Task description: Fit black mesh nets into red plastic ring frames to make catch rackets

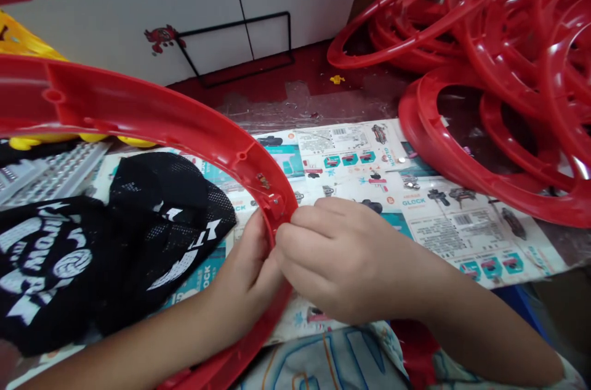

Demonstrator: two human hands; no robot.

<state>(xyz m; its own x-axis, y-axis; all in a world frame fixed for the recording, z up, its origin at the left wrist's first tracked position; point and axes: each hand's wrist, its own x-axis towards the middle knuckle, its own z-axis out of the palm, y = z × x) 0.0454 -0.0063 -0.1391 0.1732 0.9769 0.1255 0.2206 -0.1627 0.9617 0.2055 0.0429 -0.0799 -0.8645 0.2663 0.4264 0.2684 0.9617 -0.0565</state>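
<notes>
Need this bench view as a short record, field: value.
left hand: grips the red ring
right hand: fingers curled at the ring's edge; anything pinched is hidden
under the hands: printed sheets
beside left forearm: black cloth, white lettering
far right: pile of red rings
back: red and white box

Printed sheet: "GLOCK" in teal at right, again sideways beside the black cloth; small print too fine to read. Cloth: white lettering, "ROW" legible, rest unclear.
</notes>
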